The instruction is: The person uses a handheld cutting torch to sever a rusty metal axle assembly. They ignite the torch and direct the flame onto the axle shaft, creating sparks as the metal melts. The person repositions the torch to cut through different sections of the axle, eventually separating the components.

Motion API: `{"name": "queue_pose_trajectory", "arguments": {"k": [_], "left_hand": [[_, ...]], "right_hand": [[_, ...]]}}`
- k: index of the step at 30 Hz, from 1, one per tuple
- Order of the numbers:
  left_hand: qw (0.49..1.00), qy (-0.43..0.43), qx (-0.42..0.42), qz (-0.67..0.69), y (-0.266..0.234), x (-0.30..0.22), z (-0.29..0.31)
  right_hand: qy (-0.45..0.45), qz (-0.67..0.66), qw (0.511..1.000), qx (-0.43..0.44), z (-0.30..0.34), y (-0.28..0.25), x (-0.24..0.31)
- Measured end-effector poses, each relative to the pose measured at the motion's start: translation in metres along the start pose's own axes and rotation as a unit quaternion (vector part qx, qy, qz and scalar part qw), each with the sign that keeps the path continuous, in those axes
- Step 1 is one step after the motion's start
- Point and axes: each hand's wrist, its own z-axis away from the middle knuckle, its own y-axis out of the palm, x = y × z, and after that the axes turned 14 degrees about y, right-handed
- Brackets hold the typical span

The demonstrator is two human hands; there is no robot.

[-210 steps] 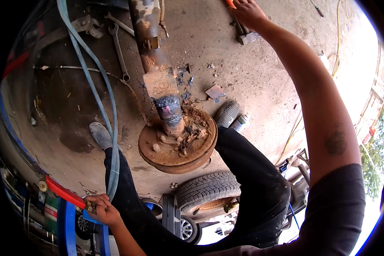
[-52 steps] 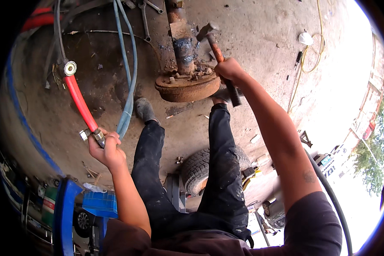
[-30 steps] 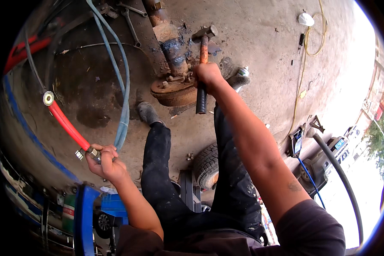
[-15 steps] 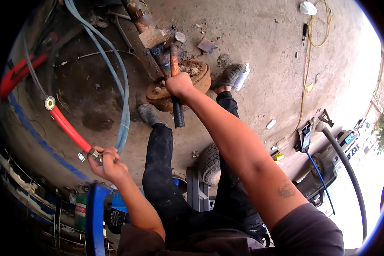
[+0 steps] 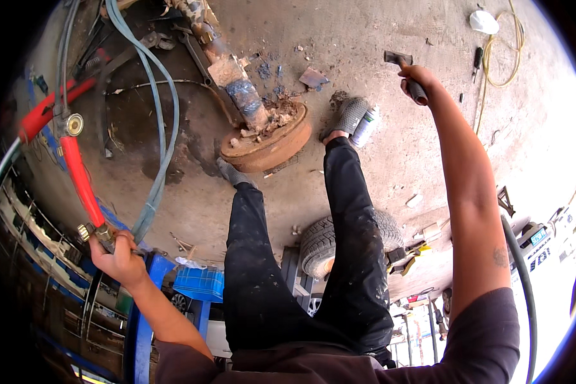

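No words or numbers can be clearly read. Ahead of the left hand [image 5: 118, 257] and slightly to its left, the red-sleeved tool [image 5: 80, 176] it holds carries a round, pale dial [image 5: 75, 125], any markings too small to make out. Left of the right hand [image 5: 420, 85] and nearer the body, a pale can [image 5: 365, 128] bears blurred print. Well to that hand's right, a blue plate [image 5: 539, 236] shows indistinct light characters.
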Motion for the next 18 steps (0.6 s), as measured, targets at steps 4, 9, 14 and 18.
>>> {"name": "queue_pose_trajectory", "arguments": {"k": [4, 9, 14, 18], "left_hand": [[0.998, -0.006, 0.018, -0.066, -0.003, -0.083, -0.032], [0.997, -0.019, 0.003, -0.079, 0.008, -0.156, -0.053], [0.996, -0.061, -0.005, -0.061, 0.056, -0.197, -0.044], [0.994, -0.077, 0.016, -0.072, 0.1, -0.225, -0.042]], "right_hand": [[0.031, -0.088, 0.995, -0.028, 0.005, -0.102, -0.007], [0.002, 0.282, 0.864, -0.418, 0.012, -0.19, -0.057], [0.054, 0.436, 0.752, -0.491, 0.042, -0.24, -0.11], [-0.136, 0.381, 0.85, -0.336, 0.078, -0.141, -0.102]]}}
